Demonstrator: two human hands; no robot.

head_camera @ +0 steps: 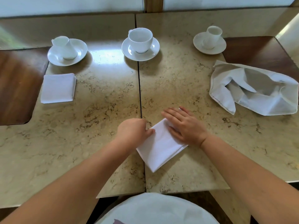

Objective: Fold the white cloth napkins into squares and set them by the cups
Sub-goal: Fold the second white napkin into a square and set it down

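Marble table point(97, 97); right hand point(186, 125) flat on napkin point(160, 149)

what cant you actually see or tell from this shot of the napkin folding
All in the head view:
- Far end of the napkin being folded: covered by the right hand.
- Its left corner: hidden under the left hand, so the grip there is unclear.
- Unfolded napkin: right edge reaches the frame edge.
- Right cup: handle not visible.
- Left cup: blurred by lens distortion.
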